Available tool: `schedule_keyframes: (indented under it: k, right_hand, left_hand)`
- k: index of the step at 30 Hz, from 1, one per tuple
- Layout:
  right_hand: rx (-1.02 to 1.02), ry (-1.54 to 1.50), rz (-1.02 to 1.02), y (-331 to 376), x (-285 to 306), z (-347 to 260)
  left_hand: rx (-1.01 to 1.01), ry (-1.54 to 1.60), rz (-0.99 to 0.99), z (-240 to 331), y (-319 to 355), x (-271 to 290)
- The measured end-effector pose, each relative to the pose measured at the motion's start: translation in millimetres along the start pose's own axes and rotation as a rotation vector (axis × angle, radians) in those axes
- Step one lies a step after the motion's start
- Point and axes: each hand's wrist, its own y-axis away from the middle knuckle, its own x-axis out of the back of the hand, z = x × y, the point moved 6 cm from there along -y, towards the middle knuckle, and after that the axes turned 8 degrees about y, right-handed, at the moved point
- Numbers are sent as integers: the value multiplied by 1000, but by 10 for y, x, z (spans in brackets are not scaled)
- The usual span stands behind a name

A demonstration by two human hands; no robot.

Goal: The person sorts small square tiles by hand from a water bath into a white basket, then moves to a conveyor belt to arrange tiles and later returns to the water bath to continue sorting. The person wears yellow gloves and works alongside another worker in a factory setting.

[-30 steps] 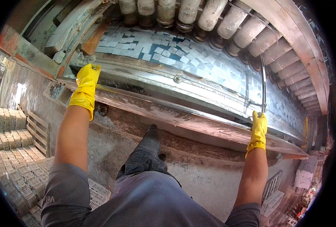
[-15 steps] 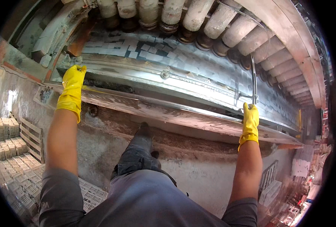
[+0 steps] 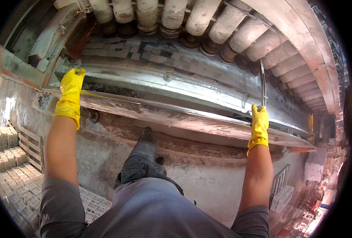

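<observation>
Both of my hands wear yellow rubber gloves and reach over a long panel (image 3: 176,114) with a shiny metal upper edge. My left hand (image 3: 70,91) is closed above the panel's left end, thumb and fingers curled together; what they grip is hidden. Far to the right, my right hand (image 3: 259,123) is also closed, over the same edge. A slim upright metal bar (image 3: 263,83) meets the top of that fist, but I cannot tell whether the fingers hold it. Between the hands runs a wet, pale metal beam (image 3: 144,76) behind the panel.
Beyond the beam, flat grey pieces (image 3: 144,50) lie on a wet bed beneath a row of thick cylinders (image 3: 174,16). A heavy frame beam (image 3: 302,35) curves along the upper right. Stacked blocks (image 3: 13,158) and a wooden pallet (image 3: 30,147) stand at the lower left.
The view has shifted slightly, so most things sit a little further left. The bed with the grey pieces looks darker. Both hands stay closed in nearly the same places along the panel.
</observation>
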Motion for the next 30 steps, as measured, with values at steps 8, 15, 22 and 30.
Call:
schedule_keyframes:
  k: [8, 15, 22, 30]
  right_hand:
    - [-35, -29, -33, 187, 177, -140]
    - [-21, 19, -16, 137, 164, -158]
    - [-1, -7, 20, -31, 41, -66]
    - [-62, -87, -81, 208, 284, -366]
  left_hand:
    - [-26, -11, -2, 18, -28, -1]
    - [-25, -14, 4, 43, -37, -2]
    - [6, 0, -39, 102, -67, -1]
    - [26, -29, -34, 121, -83, 19]
